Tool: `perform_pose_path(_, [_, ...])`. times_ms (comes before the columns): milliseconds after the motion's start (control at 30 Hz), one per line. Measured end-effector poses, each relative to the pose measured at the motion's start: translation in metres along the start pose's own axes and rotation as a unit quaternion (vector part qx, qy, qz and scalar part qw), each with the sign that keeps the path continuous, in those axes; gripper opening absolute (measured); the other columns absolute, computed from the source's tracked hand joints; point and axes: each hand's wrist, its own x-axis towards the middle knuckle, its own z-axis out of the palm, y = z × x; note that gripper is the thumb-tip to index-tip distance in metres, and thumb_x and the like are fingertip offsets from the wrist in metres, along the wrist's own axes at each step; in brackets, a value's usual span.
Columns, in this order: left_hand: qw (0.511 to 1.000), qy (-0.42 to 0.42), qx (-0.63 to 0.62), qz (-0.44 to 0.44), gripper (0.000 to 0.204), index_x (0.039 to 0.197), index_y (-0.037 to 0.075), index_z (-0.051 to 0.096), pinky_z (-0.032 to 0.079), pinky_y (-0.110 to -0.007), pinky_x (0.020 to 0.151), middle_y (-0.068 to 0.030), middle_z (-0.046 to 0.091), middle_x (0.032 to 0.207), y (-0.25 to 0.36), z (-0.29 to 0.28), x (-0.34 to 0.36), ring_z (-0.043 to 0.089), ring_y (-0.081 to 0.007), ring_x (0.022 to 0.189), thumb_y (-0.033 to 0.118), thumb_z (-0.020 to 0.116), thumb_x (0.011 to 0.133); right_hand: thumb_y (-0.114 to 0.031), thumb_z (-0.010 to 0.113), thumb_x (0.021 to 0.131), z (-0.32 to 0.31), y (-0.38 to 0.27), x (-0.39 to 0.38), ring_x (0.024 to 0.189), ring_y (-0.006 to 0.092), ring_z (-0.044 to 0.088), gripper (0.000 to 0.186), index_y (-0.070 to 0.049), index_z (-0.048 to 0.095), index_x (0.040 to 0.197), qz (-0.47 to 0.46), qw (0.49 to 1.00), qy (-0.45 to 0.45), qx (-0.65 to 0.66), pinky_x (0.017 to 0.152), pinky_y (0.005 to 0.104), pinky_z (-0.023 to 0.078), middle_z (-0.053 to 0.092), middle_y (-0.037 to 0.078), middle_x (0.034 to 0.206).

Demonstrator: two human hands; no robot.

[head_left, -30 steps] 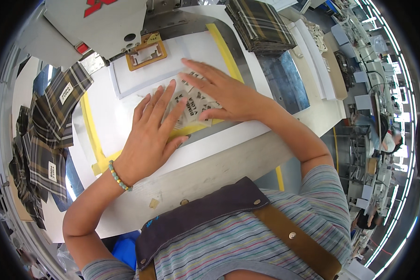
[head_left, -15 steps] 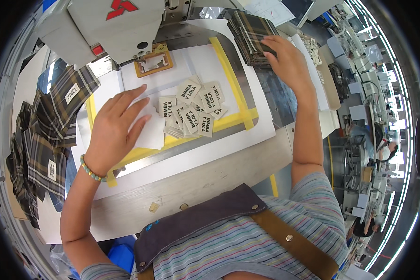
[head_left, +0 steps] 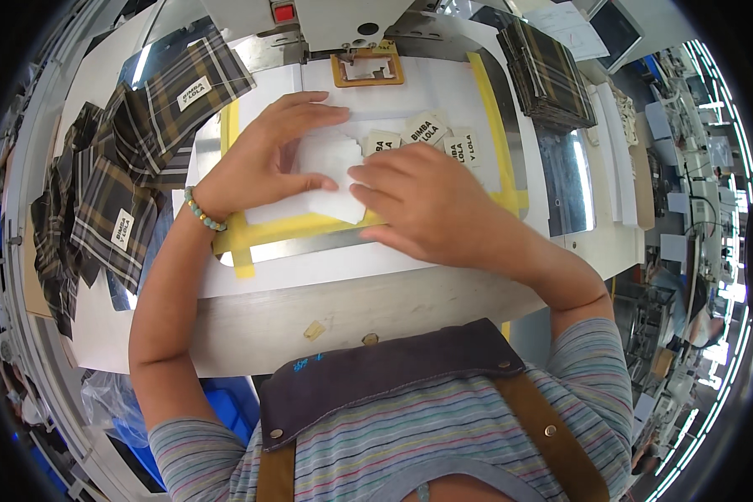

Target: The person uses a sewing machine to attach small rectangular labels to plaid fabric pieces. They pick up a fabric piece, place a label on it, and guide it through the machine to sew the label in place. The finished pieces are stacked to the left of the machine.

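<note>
My left hand (head_left: 263,163) is open, thumb and fingers spread around the left side of a small stack of white paper pieces (head_left: 330,163). From the right, my right hand (head_left: 431,205) reaches over the cloth labels (head_left: 425,127), fingers apart and fingertips at the right edge of the white paper. Whether they press on it, I cannot tell. Part of the label pile is hidden under this hand. Beyond the hands, an orange-yellow frame (head_left: 368,81) lies below the sewing machine head (head_left: 343,21).
Labelled plaid fabric pieces (head_left: 171,105) are heaped at the left. A stack of plaid pieces (head_left: 552,75) stands at the far right. Yellow tape (head_left: 498,125) borders the white work sheet. A paper scrap (head_left: 314,330) lies on the near table edge.
My right hand has come from the plaid stack at the right to the labels and white paper. My left hand has shifted nearer the paper. The whole view has turned a little.
</note>
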Motion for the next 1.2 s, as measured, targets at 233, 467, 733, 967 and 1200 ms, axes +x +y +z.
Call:
perform_pose_path(233, [0.991,-0.028,0.127,0.019,0.105,0.165,0.008,0.045,0.032,-0.050,0.129,-0.0147,0.050,0.166,0.002,0.011,-0.002,0.037,-0.0390,0.159,0.039,0.093,0.077,-0.034,0.085,0.086,0.028,0.021,0.017,0.126,0.0298,0.063,0.050,-0.004,0.071,0.123,0.027,0.998,0.037,-0.050,0.103,0.0439,0.050,0.068,0.012,0.138])
perform_pose_path(467, [0.994,-0.007,0.107,-0.010,0.091,0.162,0.008,0.049,0.040,-0.049,0.124,-0.0153,0.056,0.160,0.004,0.006,-0.001,0.045,-0.0382,0.152,0.026,0.091,0.082,-0.031,0.082,0.093,0.039,0.037,0.015,0.117,0.0292,0.065,0.046,-0.003,0.073,0.128,0.148,0.974,0.128,0.110,0.098,0.0437,0.051,0.073,0.010,0.121])
perform_pose_path(733, [0.996,0.017,0.078,-0.043,0.097,0.160,0.011,0.052,0.052,-0.045,0.111,-0.0175,0.064,0.144,0.013,0.005,0.000,0.060,-0.0389,0.131,0.022,0.097,0.074,-0.027,0.082,0.094,0.038,0.039,0.021,0.097,0.0268,0.066,0.030,-0.007,0.079,0.117,0.208,0.961,0.111,0.146,0.089,0.0434,0.051,0.075,0.007,0.106])
perform_pose_path(967, [0.991,0.007,0.131,-0.017,0.101,0.160,0.009,0.051,0.051,-0.048,0.110,-0.0205,0.065,0.139,0.018,0.002,-0.003,0.061,-0.0414,0.126,0.032,0.097,0.074,-0.022,0.078,0.097,0.033,0.045,0.025,0.095,0.0299,0.066,0.021,-0.002,0.079,0.094,0.242,0.943,0.105,0.205,0.084,0.0419,0.052,0.075,0.008,0.096])
perform_pose_path(1200, [0.994,0.082,0.017,-0.064,0.076,0.154,0.007,0.058,0.050,-0.043,0.109,-0.0199,0.069,0.133,0.028,0.005,0.000,0.064,-0.0364,0.123,0.026,0.089,0.087,-0.027,0.069,0.105,0.019,0.052,0.026,0.103,0.0307,0.064,0.031,0.002,0.079,0.098,0.234,0.952,0.072,0.185,0.090,0.0428,0.052,0.071,0.011,0.112])
